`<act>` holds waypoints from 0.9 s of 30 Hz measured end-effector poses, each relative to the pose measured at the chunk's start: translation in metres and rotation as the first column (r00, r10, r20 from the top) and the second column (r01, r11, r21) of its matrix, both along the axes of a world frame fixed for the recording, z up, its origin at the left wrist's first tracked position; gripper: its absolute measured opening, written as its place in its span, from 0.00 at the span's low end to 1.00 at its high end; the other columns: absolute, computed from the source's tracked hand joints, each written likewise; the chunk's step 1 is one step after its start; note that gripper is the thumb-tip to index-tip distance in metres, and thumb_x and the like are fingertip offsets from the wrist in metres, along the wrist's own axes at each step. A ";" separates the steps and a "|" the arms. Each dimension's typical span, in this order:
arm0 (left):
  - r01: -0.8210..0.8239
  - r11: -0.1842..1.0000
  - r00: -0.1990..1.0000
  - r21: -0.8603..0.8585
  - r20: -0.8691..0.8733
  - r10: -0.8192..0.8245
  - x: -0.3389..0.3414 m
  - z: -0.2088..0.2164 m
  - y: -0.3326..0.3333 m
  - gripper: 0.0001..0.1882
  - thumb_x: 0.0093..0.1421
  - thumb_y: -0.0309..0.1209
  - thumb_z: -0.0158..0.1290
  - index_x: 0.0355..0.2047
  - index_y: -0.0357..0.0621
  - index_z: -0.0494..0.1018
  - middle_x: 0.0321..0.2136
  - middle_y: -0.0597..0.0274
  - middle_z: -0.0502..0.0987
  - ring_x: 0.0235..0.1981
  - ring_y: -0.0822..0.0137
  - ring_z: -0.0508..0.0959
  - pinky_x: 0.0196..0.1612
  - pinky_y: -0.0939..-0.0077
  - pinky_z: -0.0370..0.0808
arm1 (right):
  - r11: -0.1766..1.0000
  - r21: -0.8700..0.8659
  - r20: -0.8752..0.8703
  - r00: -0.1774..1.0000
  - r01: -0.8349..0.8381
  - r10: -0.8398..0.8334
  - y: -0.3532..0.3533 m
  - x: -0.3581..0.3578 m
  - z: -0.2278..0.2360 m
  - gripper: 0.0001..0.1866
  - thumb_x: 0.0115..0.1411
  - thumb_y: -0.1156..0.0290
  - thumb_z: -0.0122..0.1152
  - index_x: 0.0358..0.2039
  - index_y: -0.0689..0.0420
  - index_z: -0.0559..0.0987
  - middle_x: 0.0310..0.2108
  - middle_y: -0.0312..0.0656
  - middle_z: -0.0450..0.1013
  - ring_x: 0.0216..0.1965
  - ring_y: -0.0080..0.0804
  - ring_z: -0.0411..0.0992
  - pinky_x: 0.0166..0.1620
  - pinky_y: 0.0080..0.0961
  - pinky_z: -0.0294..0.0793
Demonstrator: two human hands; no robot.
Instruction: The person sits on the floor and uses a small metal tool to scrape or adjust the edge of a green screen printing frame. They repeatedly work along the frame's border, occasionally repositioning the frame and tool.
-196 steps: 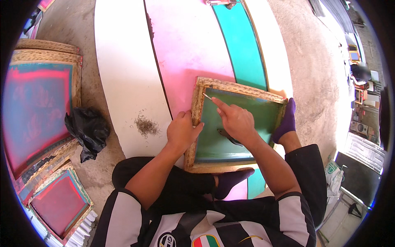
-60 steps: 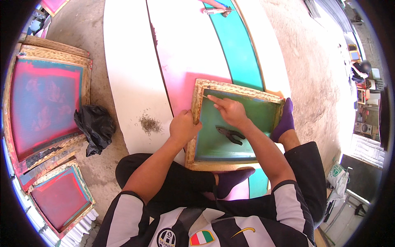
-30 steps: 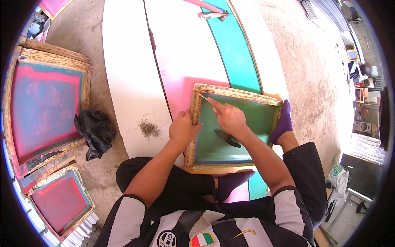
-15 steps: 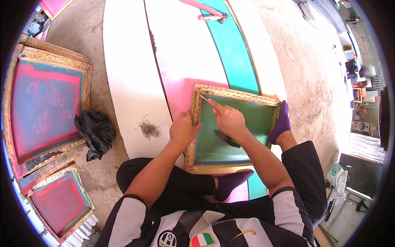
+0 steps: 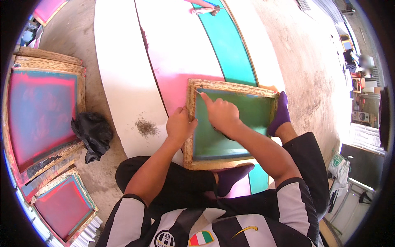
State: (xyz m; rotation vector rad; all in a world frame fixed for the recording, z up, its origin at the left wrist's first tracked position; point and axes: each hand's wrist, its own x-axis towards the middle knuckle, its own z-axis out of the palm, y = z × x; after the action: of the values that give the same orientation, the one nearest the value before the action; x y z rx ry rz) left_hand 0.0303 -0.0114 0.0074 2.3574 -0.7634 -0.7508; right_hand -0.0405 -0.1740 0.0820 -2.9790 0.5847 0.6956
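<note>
A wooden screen-printing frame (image 5: 190, 142) with green mesh lies tilted across my lap and the board, between my purple-socked feet. My left hand (image 5: 179, 123) grips its left side rail, thumb toward the mesh. Over the mesh, my right hand (image 5: 223, 115) is closed with the index finger stretched toward the frame's upper left corner. A thin pointed tool (image 5: 198, 92) shows only its pale tip beyond that finger; its handle is hidden in the hand. A dark tool (image 5: 224, 135) is mostly covered by my right hand and wrist.
A pile of tiny wire bits (image 5: 146, 128), like staples, lies on the white board (image 5: 119, 82) at left. On the floor are a black plastic bag (image 5: 92, 133) and more printing frames (image 5: 79, 103). A hammer-like tool (image 5: 205, 10) lies at the board's far end.
My right hand has shifted slightly up and left, its tool tip now nearer the frame's corner. It covers more of the dark tool. My left hand keeps its grip.
</note>
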 end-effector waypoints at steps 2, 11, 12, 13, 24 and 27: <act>-0.003 1.000 1.000 -0.008 0.013 0.003 0.000 -0.001 0.000 0.25 0.52 0.39 0.70 0.46 0.36 0.79 0.39 0.48 0.80 0.40 0.44 0.83 0.44 0.51 0.81 | 0.918 0.386 0.119 0.981 0.096 -0.152 -0.028 -0.001 -0.023 0.32 0.69 0.69 0.56 0.73 0.40 0.69 0.32 0.51 0.80 0.34 0.51 0.83 0.35 0.48 0.84; 0.032 0.998 0.996 -0.048 0.081 -0.028 0.004 -0.004 0.003 0.27 0.52 0.39 0.70 0.48 0.35 0.79 0.38 0.49 0.80 0.38 0.46 0.84 0.41 0.52 0.81 | 0.700 0.687 0.173 0.890 0.197 -0.421 -0.030 -0.014 -0.044 0.23 0.73 0.64 0.55 0.67 0.42 0.77 0.37 0.57 0.83 0.38 0.58 0.82 0.42 0.48 0.83; 0.020 0.997 0.997 -0.070 0.079 -0.014 0.004 -0.004 0.002 0.26 0.52 0.39 0.70 0.47 0.37 0.80 0.37 0.49 0.80 0.37 0.47 0.83 0.41 0.53 0.81 | 0.559 0.810 0.175 0.835 0.179 -0.521 -0.033 -0.017 -0.055 0.22 0.73 0.65 0.55 0.67 0.42 0.77 0.37 0.57 0.83 0.40 0.61 0.82 0.45 0.49 0.83; 0.008 0.996 0.997 -0.092 0.077 -0.001 0.003 -0.004 0.002 0.25 0.51 0.39 0.71 0.46 0.39 0.81 0.35 0.50 0.80 0.36 0.48 0.83 0.41 0.54 0.80 | 0.587 0.798 0.231 0.829 0.139 -0.510 -0.034 -0.023 -0.066 0.23 0.73 0.64 0.57 0.67 0.42 0.77 0.34 0.54 0.82 0.34 0.52 0.79 0.41 0.46 0.82; -0.001 0.994 0.995 -0.108 0.100 0.012 0.005 0.002 0.004 0.24 0.50 0.37 0.71 0.46 0.40 0.82 0.31 0.50 0.79 0.31 0.50 0.82 0.37 0.56 0.79 | -0.299 0.791 -0.600 0.581 0.534 -0.549 -0.048 -0.007 -0.029 0.23 0.77 0.59 0.55 0.70 0.48 0.75 0.21 0.27 0.66 0.19 0.19 0.61 0.26 0.25 0.70; -0.021 0.993 0.994 -0.120 0.102 0.034 0.002 0.003 0.002 0.24 0.51 0.37 0.72 0.46 0.39 0.82 0.31 0.50 0.79 0.31 0.50 0.82 0.37 0.56 0.79 | 0.373 0.893 0.017 0.812 0.250 -0.583 -0.041 -0.019 -0.059 0.22 0.76 0.60 0.57 0.68 0.43 0.77 0.20 0.32 0.71 0.19 0.28 0.70 0.26 0.33 0.75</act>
State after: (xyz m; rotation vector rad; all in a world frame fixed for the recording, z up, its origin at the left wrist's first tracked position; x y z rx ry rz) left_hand 0.0325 -0.0099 0.0107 2.3085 -0.7949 -0.5586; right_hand -0.0599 -0.2153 0.0234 -1.7767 0.6659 0.2594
